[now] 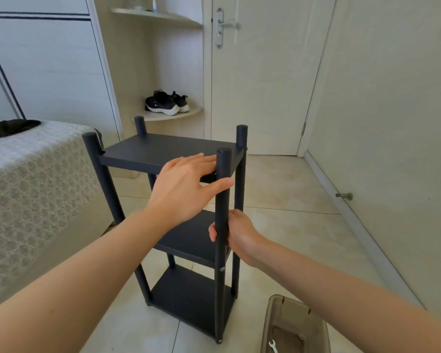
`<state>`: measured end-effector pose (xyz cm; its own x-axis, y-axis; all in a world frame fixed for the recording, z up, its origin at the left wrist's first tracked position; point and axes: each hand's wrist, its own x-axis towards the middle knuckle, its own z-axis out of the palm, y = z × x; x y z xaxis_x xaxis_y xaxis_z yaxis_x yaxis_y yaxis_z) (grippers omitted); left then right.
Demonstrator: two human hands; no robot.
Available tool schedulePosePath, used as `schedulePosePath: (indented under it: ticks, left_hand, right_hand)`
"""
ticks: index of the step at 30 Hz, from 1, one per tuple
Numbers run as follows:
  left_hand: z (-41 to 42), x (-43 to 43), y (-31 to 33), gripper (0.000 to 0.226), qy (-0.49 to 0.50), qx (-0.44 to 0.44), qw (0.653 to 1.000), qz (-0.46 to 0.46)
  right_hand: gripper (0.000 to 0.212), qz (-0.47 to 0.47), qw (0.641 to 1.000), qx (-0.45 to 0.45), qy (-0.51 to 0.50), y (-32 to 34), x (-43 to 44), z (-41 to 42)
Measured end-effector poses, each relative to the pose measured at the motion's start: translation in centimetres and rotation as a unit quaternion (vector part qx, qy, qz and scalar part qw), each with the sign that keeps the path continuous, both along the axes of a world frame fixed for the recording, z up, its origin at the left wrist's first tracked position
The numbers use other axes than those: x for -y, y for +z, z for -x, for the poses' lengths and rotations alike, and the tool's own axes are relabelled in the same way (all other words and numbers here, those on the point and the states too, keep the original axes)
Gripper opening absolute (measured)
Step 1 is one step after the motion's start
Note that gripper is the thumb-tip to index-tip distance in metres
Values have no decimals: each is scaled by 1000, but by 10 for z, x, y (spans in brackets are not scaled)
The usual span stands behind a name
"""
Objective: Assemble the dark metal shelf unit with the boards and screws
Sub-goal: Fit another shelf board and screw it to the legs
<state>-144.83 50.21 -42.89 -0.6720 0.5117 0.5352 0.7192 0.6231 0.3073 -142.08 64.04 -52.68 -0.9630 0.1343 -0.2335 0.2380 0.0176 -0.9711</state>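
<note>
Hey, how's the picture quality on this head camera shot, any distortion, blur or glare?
Head view: wide-angle distortion tilts the white door and stretches both forearms; light is soft and even, with faint shadows and a mild sheen on the beige floor tiles; the dark metal shelf unit is sharp but shows little surface detail; the silver door handle looks slightly smeared.

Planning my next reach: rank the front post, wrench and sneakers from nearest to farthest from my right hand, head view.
1. Front post: gripped by the right hand.
2. Wrench: in the tray, low on the right.
3. Sneakers: on the corner shelf, far back left.
</note>
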Motion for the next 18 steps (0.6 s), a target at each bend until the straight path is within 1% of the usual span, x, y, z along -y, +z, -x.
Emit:
schedulePosePath:
  ticks: [3, 7, 10, 12, 15, 18]
  left_hand:
    - [14, -12, 11, 29, 30, 9, 999, -23]
    - [38, -23, 29, 29, 79, 45, 995, -48]
    - [54, -21, 40, 26, 106, 82, 987, -90]
    - [65, -15, 45, 19, 120, 99, 981, -113]
    - [76, -2, 50, 27, 141, 122, 971, -151]
    - [80, 11, 50, 31, 176, 125, 958, -191]
  right_hand:
    - [28, 0, 999, -26, -30, 12, -8, 15]
    - [23, -12, 996, -52, -68, 27, -18, 42]
    - [24, -40, 994, -78, -60, 40, -20, 62]
    - [27, -63, 992, -97, -49, 51, -18, 74]
    - [23, -98, 987, -123, -30, 63, -10, 87]
    - [21, -118, 983, -143, -10, 71, 1, 97]
